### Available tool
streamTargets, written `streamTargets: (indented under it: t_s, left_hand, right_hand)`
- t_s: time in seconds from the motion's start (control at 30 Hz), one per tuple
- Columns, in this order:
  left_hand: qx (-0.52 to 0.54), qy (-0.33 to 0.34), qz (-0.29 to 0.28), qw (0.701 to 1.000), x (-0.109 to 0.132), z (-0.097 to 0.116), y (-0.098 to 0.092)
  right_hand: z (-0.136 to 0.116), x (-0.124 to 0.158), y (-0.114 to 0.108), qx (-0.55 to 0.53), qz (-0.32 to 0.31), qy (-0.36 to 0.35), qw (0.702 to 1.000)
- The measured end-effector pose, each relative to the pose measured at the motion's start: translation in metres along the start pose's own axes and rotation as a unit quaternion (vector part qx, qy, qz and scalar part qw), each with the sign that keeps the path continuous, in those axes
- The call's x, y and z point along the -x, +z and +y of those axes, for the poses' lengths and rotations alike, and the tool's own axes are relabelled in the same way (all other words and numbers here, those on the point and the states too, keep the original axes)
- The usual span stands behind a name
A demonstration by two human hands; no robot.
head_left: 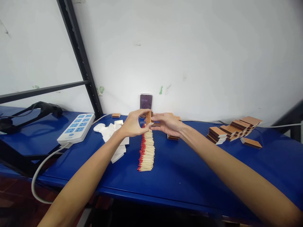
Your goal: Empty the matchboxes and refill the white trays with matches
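Between both hands (133, 124), a matchbox (148, 118), partly hidden by fingers (158, 118).

A blue worktop (180, 170), black metal frame (78, 50), power strip (77, 128) and scuffed wall (201, 56) suggest an indoor workspace.

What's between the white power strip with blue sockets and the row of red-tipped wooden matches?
In the head view, a messy pile of flat white pieces and a rounded white thing lie there on the blue tabletop, partly behind the left forearm.
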State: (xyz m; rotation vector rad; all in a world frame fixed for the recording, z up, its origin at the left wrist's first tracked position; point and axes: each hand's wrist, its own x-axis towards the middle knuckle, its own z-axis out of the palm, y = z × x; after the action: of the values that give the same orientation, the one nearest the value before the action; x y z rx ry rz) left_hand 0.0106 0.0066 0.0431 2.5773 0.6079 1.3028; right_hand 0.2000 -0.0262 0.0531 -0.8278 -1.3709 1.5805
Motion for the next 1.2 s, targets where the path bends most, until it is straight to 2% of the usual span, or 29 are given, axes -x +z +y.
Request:
streamTargets:
  t_s: [0.1, 0.2, 0.33, 0.43, 0.53, 0.6, 0.8, 0.87, 0.97, 1.2]
  left_hand:
    - [-0.028, 0.007, 0.013, 0.999, 0.000, -0.001, 0.001]
    - [-0.067, 0.010, 0.025, 0.997, 0.000, -0.006, 0.003]
    - [-0.095, 0.026, 0.030, 0.995, -0.002, -0.015, 0.003]
    - [-0.077, 0.010, -0.003, 0.997, -0.003, -0.022, -0.001]
    - [-0.064, -0.035, -0.051, 0.996, -0.005, -0.028, -0.004]
    - [-0.063, -0.058, -0.090, 0.992, -0.010, -0.034, -0.004]
    - [-0.035, -0.115, -0.201, 0.972, -0.034, -0.062, 0.000]
    - [-0.016, -0.132, -0.229, 0.964, -0.038, -0.072, 0.000]
    - [0.009, -0.164, -0.274, 0.948, -0.040, -0.086, 0.000]
    - [0.027, -0.192, -0.330, 0.924, -0.045, -0.106, 0.003]
  right_hand:
    - [-0.001, 0.000, 0.003, 0.008, -0.006, -0.008, 1.000]
    - [-0.004, -0.001, 0.010, 0.047, 0.024, -0.024, 0.998]
    - [-0.010, -0.010, 0.012, 0.188, 0.104, -0.063, 0.975]
    - [-0.016, -0.019, 0.003, 0.264, 0.119, -0.065, 0.955]
    - [-0.022, -0.026, -0.012, 0.311, 0.067, -0.048, 0.947]
    - [-0.025, -0.029, -0.021, 0.364, 0.028, -0.041, 0.930]
    - [-0.026, -0.053, -0.040, 0.558, -0.016, -0.034, 0.829]
    - [-0.022, -0.066, -0.045, 0.585, -0.032, -0.025, 0.810]
    - [-0.016, -0.085, -0.052, 0.603, -0.059, -0.010, 0.796]
    - [-0.014, -0.109, -0.069, 0.592, -0.109, 0.035, 0.798]
